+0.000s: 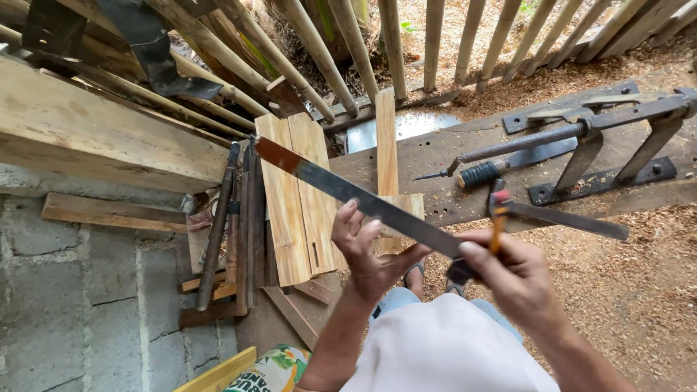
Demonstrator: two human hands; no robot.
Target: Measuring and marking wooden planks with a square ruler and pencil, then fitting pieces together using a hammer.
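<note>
- We grip a long machete blade [356,194] at its handle end with our right hand [519,279], which also pinches a thin orange tool [498,229].
- Our left hand [367,250] cups the blade mid-length, fingers half open; a slip could cut them.
- The rusty tip [267,151] hangs above planks [298,203], off the desk [450,156], and may snag.

Left hand [370,250] steadies a long blade [348,192]; right hand [512,272] grips its handle
</note>
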